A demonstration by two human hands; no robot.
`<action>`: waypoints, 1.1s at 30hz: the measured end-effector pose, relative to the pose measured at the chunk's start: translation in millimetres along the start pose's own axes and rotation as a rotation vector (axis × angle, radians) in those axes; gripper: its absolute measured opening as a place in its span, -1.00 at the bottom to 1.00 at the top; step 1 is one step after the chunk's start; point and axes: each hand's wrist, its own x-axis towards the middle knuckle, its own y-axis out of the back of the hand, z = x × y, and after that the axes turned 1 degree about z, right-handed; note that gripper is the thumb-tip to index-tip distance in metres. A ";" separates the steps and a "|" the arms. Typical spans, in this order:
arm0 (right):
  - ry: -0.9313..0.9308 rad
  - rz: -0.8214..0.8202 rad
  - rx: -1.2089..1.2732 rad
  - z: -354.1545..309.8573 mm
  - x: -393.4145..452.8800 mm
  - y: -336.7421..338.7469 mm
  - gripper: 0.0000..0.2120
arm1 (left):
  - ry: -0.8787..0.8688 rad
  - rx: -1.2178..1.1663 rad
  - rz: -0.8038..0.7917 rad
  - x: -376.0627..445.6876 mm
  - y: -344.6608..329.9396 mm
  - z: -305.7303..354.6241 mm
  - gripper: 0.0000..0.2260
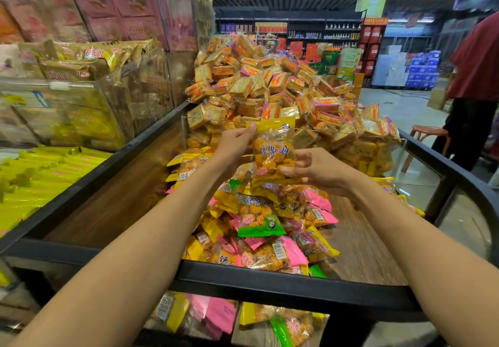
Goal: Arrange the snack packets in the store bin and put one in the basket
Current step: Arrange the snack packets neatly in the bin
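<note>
Both my hands hold up one yellow snack packet (273, 149) with blue lettering above the store bin (270, 279). My left hand (234, 144) pinches its top left corner. My right hand (314, 169) grips its lower right edge with curled fingers. Below lies a loose pile of yellow, pink and green snack packets (259, 228) on the bin's wooden floor. No basket is in view.
A clear divider (351, 132) separates a tall heap of orange cracker packs (272, 87) behind. Clear bins of yellow and pink packs (81, 76) stand at left. A person in a red top (475, 82) and a stool (429, 133) are at right.
</note>
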 end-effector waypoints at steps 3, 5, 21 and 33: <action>0.023 0.033 0.066 0.8 0.2 5.9 -0.71 | 0.129 0.085 -0.179 -3.5 -0.7 4.6 -0.68; 0.020 0.052 0.094 1.9 1.0 8.1 -0.71 | 0.188 0.100 -0.254 -5.4 -2.0 4.0 -0.56; 0.072 0.459 -0.373 9.9 -9.1 20.9 -0.78 | 0.127 0.377 0.246 28.2 48.8 -17.7 -0.69; -0.089 0.322 -1.088 6.4 -50.8 48.7 -0.74 | 0.143 0.776 0.117 15.2 54.5 -35.8 -0.33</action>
